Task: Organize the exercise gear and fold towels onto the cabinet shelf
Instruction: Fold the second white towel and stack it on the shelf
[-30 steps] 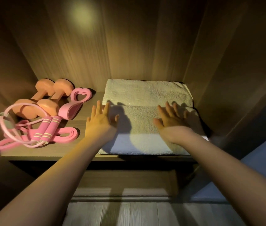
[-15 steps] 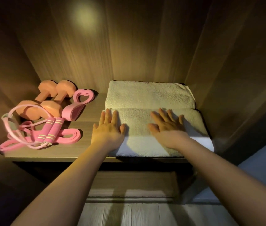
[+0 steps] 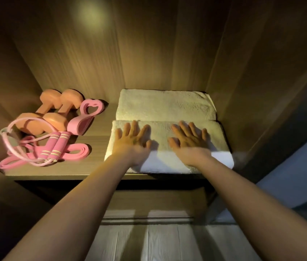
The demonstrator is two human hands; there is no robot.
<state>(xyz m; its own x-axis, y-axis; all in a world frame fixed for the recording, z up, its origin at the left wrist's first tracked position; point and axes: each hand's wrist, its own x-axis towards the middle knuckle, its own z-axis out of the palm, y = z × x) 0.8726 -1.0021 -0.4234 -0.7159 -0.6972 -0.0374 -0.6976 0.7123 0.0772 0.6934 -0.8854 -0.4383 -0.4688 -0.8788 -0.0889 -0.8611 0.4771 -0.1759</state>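
Two flat, open hands (image 3: 161, 140) press a folded cream towel (image 3: 160, 147), gripping nothing.

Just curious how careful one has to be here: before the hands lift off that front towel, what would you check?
1. Left hand and right hand flat on the front towel, fingers straight: ok.
2. Front towel butts against the back towel, no gap visible: ok.
3. Front towel's near edge fully on the shelf, not overhanging: cannot tell.
4. Bare shelf between the towels and the gear: ok.
5. Dumbbells and jump rope rest on the shelf's left side: ok.
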